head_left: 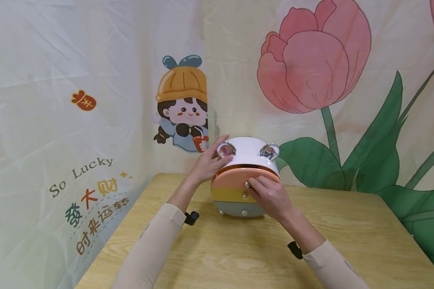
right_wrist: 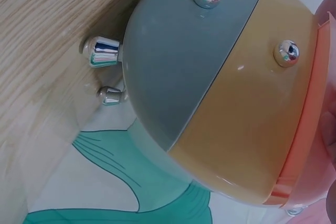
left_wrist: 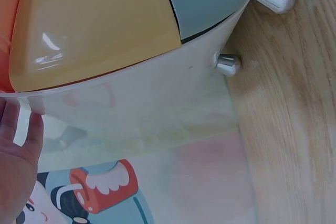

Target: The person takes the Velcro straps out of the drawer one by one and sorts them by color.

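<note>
Head view: with the right hand (head_left: pixel 271 197), pinching the top drawer knob (head_left: pixel 247 184) just to its left, and bracing the box (head_left: pixel 248 150), far on the counter (head_left: pixel 217 249), from the left with outstretched left hand (head_left: pixel 207 165).

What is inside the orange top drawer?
The orange top drawer stands slightly open, showing a narrow dark gap above its front; that front covers the inside, so any contents can't be seen.

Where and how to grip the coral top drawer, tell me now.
Best pinch the coral top drawer by its round silver knob, coming from the front, where the right hand is: the knob juts from a smooth, broad face that fingers would likely slip on.
</note>
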`<action>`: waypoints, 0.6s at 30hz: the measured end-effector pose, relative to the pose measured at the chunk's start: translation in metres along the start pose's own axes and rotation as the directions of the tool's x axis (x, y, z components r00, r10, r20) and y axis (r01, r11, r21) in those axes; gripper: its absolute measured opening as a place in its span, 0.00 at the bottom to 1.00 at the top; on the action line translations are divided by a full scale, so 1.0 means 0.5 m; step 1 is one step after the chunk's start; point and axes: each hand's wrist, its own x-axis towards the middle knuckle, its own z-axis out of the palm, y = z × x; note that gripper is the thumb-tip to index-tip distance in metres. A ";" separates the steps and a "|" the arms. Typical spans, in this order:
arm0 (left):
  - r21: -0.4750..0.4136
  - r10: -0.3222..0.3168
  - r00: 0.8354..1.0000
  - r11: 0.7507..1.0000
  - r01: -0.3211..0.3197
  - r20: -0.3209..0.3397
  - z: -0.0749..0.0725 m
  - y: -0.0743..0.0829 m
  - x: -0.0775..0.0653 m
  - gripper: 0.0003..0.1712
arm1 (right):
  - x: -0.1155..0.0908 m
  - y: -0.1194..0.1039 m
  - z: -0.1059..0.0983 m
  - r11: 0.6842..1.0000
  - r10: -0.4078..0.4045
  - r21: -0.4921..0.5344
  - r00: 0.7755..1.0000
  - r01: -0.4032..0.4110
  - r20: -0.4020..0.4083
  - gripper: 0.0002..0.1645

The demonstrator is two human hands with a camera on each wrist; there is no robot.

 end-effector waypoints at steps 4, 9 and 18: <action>0.013 -0.013 1.000 1.000 0.013 0.004 0.001 -0.001 -0.004 0.39 | -0.004 -0.005 -0.006 0.999 -0.036 -0.011 0.999 0.036 0.003 0.24; 0.028 0.002 1.000 1.000 -0.002 0.001 0.003 -0.002 -0.005 0.39 | -0.006 -0.011 -0.015 0.998 -0.059 -0.009 0.998 0.059 0.010 0.25; 0.020 0.037 0.999 0.999 -0.037 -0.005 0.003 -0.004 0.002 0.39 | -0.004 -0.018 -0.029 0.998 -0.069 0.003 0.997 0.069 0.021 0.22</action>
